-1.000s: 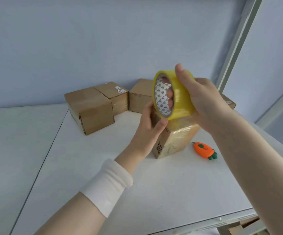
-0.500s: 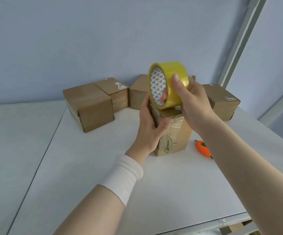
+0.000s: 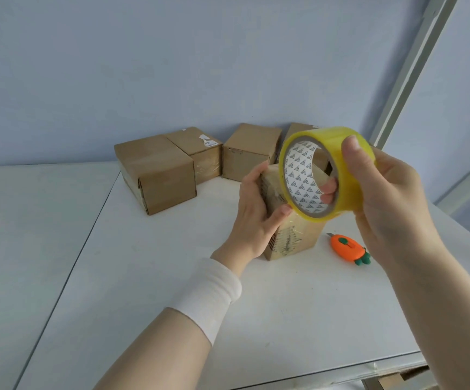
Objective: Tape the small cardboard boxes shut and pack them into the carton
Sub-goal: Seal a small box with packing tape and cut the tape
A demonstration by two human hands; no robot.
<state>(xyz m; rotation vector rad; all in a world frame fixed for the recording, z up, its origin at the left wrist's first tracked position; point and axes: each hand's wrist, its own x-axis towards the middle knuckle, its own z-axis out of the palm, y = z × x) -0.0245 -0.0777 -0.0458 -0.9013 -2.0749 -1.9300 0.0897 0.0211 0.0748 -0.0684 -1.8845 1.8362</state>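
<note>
A small cardboard box (image 3: 292,237) stands upright on the white table (image 3: 171,277), wrapped in clear tape. My left hand (image 3: 259,212) grips its left side, thumb across the front. My right hand (image 3: 383,190) holds a yellow roll of tape (image 3: 349,175) just above and to the right of the box, fingers through the core and thumb on the outer rim. Several other small boxes stand at the back: one at the left (image 3: 157,173), one with a label (image 3: 200,153) and one (image 3: 247,153) behind the held box. No carton is visible.
An orange carrot-shaped cutter (image 3: 346,247) lies on the table right of the held box. A white frame post (image 3: 414,71) rises at the right. A seam (image 3: 67,277) runs down the table's left part. The table's front edge (image 3: 368,367) is close.
My right hand has carried the tape roll to the right and tilted it, so its core faces me. The box stays under my left hand. The view has shifted slightly.
</note>
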